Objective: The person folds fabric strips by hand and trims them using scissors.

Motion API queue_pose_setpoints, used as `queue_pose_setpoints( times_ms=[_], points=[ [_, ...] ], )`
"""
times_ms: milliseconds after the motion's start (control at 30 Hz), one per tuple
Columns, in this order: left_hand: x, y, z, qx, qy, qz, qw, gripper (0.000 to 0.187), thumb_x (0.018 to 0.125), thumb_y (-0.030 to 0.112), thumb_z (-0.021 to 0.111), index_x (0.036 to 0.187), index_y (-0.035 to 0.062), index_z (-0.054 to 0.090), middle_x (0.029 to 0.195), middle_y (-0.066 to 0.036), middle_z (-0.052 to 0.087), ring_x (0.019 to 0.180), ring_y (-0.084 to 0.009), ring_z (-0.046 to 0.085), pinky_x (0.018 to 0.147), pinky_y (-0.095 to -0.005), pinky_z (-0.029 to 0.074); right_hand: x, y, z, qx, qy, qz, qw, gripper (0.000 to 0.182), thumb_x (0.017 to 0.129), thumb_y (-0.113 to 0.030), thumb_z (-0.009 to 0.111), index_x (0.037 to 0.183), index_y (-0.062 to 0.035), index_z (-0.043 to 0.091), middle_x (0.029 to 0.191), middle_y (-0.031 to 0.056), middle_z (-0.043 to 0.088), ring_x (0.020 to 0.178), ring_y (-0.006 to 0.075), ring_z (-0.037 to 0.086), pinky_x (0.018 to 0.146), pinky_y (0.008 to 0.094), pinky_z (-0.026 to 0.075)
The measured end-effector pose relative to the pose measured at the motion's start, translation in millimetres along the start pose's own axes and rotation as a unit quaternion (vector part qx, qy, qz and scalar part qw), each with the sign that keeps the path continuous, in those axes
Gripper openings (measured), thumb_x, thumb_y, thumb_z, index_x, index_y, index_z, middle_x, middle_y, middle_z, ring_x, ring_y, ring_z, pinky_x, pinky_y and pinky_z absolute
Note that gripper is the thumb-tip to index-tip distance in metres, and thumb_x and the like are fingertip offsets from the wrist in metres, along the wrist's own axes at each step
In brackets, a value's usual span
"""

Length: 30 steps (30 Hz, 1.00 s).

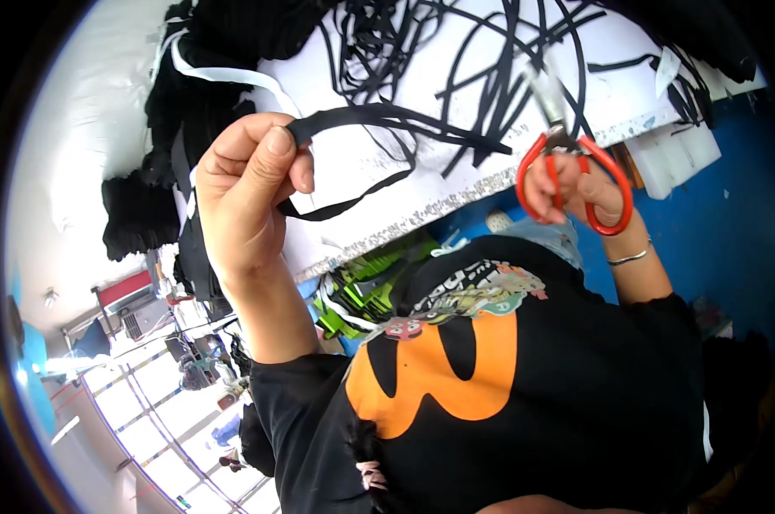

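The left hand point(255, 171), left of centre in the frame, pinches a black strip point(353, 116) firmly between thumb and fingers; one length runs rightward towards the scissors point(559, 133), another loops below the hand; the right hand point(567, 176), at the right of the frame, has its fingers and thumb through the red handles, which stand apart, though the blades are too blurred to tell how wide they are; more strips point(379, 51) lie tangled across the table point(636, 94) at the top, with black cloth point(225, 43) at upper left; the step in hand looks like readying the strip for a cut, the blades not yet on it; a cut from here would call for keeping that pinch, drawing the strip taut and bringing the blades squarely across it.
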State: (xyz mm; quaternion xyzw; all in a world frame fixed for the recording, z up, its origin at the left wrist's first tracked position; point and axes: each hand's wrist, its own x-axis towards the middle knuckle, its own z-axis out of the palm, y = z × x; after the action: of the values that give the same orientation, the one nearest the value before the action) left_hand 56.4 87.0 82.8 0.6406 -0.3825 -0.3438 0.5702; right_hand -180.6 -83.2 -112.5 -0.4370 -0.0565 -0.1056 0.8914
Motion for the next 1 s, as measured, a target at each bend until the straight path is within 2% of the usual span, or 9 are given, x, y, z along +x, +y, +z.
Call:
queue_pose_setpoints(
  times_ms=[100, 200, 267, 400, 467, 567, 633, 800, 1000],
  points=[
    [-4.0, 19.5, -7.6, 0.038, 0.01, 0.003, 0.999, 0.017, 0.09, 0.011, 0.059, 0.093, -0.0057, 0.062, 0.069, -0.007, 0.06, 0.06, -0.009, 0.054, 0.056, -0.0173, 0.041, 13.6, -44.5, -9.2, -0.241, 0.238, 0.041, 0.94, 0.035, 0.084, -0.04, 0.064, 0.075, -0.0081, 0.051, 0.062, -0.0007, 0.046, 0.054, 0.0083, 0.045, 0.049, 0.0208, 0.035],
    [-9.5, 30.4, -19.7, 0.175, -0.014, 0.004, 0.985, 0.01, 0.087, 0.004, 0.058, 0.085, -0.0048, 0.062, 0.068, -0.004, 0.06, 0.062, -0.0088, 0.055, 0.06, -0.0202, 0.042, 29.9, -56.4, -60.9, -0.652, 0.384, 0.092, 0.647, 0.043, 0.077, -0.04, 0.07, 0.083, 0.0005, 0.058, 0.072, 0.0149, 0.061, 0.067, 0.0288, 0.06, 0.061, 0.0352, 0.045],
    [-11.5, 34.1, -25.3, 0.211, -0.022, -0.009, 0.977, 0.011, 0.087, 0.005, 0.059, 0.083, -0.0046, 0.062, 0.068, -0.004, 0.061, 0.063, -0.0081, 0.055, 0.06, -0.0202, 0.042, 36.9, -55.9, -99.9, -0.745, 0.37, 0.194, 0.52, 0.039, 0.075, -0.034, 0.07, 0.088, 0.0006, 0.059, 0.08, 0.0185, 0.064, 0.074, 0.0334, 0.062, 0.066, 0.0394, 0.047],
    [-17.8, 38.4, -39.7, 0.296, -0.051, -0.007, 0.954, 0.011, 0.088, 0.006, 0.06, 0.085, -0.0046, 0.061, 0.068, -0.002, 0.058, 0.062, -0.0075, 0.053, 0.057, -0.0198, 0.042, 54.6, -60.8, -118.3, -0.803, 0.325, 0.187, 0.464, 0.033, 0.073, -0.025, 0.071, 0.09, 0.0003, 0.059, 0.087, 0.0177, 0.065, 0.079, 0.0324, 0.063, 0.069, 0.0407, 0.048],
    [-20.2, 47.7, -38.7, 0.292, -0.045, -0.004, 0.955, 0.01, 0.086, 0.004, 0.061, 0.083, -0.0051, 0.061, 0.068, -0.002, 0.057, 0.061, -0.0081, 0.053, 0.056, -0.021, 0.043, 73.5, -68.1, -91.0, -0.869, 0.244, 0.002, 0.429, 0.035, 0.07, -0.021, 0.073, 0.094, 0.0008, 0.059, 0.094, 0.0167, 0.064, 0.084, 0.0319, 0.063, 0.072, 0.0403, 0.048],
    [-18.6, 64.5, -39.0, 0.375, -0.085, -0.002, 0.923, 0.01, 0.084, 0.003, 0.062, 0.079, -0.0048, 0.06, 0.066, -0.003, 0.056, 0.059, -0.0082, 0.053, 0.053, -0.0223, 0.043, 132.6, -88.2, -16.0, -0.726, 0.107, -0.224, 0.641, 0.045, 0.077, -0.025, 0.07, 0.109, 0.004, 0.058, 0.104, 0.0178, 0.063, 0.085, 0.0313, 0.062, 0.07, 0.037, 0.048],
    [-13.8, 87.1, -35.9, 0.435, -0.106, 0.028, 0.894, 0.008, 0.082, 0.002, 0.063, 0.078, -0.0047, 0.06, 0.064, -0.005, 0.056, 0.057, -0.0095, 0.053, 0.052, -0.0231, 0.043, 169.6, -103.3, 73.4, -0.52, -0.077, -0.204, 0.826, 0.046, 0.084, -0.03, 0.065, 0.114, 0.0038, 0.056, 0.11, 0.0154, 0.063, 0.094, 0.0226, 0.064, 0.076, 0.0331, 0.051],
    [-15.6, 115.1, -33.4, 0.469, -0.082, 0.036, 0.879, 0.007, 0.08, 0.002, 0.063, 0.079, -0.0052, 0.062, 0.062, -0.007, 0.057, 0.055, -0.012, 0.055, 0.052, -0.0245, 0.044, 200.4, -101.0, 129.8, -0.281, -0.273, -0.088, 0.916, 0.03, 0.09, -0.023, 0.061, 0.104, 0.0039, 0.062, 0.083, 0.0075, 0.065, 0.076, 0.0112, 0.06, 0.068, 0.0238, 0.047],
    [-20.4, 119.1, -27.6, 0.482, -0.065, 0.005, 0.874, 0.008, 0.08, 0.002, 0.062, 0.079, -0.0051, 0.062, 0.061, -0.009, 0.058, 0.055, -0.0149, 0.057, 0.05, -0.0256, 0.045, 199.7, -104.4, 144.3, -0.305, -0.217, -0.061, 0.925, 0.019, 0.088, -0.015, 0.062, 0.09, 0.0038, 0.066, 0.074, 0.0055, 0.066, 0.069, 0.0079, 0.061, 0.064, 0.0214, 0.048]
  ],
)
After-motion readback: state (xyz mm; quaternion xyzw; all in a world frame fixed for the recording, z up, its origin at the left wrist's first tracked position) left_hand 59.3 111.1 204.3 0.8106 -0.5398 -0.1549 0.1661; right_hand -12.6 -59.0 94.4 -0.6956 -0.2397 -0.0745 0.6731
